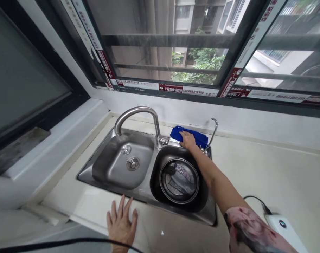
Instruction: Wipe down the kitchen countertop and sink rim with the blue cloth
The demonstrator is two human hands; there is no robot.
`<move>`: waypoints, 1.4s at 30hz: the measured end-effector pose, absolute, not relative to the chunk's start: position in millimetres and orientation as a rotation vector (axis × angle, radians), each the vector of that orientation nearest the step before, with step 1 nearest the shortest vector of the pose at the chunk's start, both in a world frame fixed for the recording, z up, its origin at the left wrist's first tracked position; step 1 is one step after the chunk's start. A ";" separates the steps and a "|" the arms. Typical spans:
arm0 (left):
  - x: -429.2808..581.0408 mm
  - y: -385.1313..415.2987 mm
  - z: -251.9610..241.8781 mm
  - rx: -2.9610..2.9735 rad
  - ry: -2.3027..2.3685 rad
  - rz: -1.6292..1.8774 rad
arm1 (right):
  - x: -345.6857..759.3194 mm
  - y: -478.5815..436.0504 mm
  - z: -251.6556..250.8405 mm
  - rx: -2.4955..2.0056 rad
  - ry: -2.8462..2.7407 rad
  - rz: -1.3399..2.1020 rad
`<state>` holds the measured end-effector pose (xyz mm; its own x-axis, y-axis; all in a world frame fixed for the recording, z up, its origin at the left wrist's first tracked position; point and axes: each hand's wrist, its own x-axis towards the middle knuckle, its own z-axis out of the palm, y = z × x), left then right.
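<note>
My right hand (187, 140) reaches across the steel double sink (146, 195) and presses flat on a blue cloth (200, 137) lying on the sink's back ledge, between the tall curved faucet (139, 113) and a small thin tap (213, 130). Its fingers lie spread on the cloth. My left hand (121, 222) rests flat on the pale countertop (276, 175) in front of the sink, fingers apart, holding nothing.
The right basin holds a round metal strainer basket (179, 181) with dark items inside. The left basin (123, 165) shows a drain. A white device (285, 230) with a black cable lies on the counter at right. A window (176, 45) runs behind the sink.
</note>
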<state>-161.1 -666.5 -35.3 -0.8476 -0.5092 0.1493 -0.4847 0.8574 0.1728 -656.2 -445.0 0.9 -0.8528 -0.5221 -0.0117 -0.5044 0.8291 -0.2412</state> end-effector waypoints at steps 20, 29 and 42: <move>-171.1 -653.4 -19.4 0.837 -2.789 -0.446 | -604.1 -432.3 48.8 -0.149 3.083 -1.481; -174.6 -646.4 -17.8 0.822 -2.720 -0.561 | -470.5 -403.5 75.7 -0.139 2.623 -2.410; -153.3 -671.2 -24.9 0.868 -1.807 -1.512 | -232.5 -447.1 -0.3 -1.752 2.217 -0.656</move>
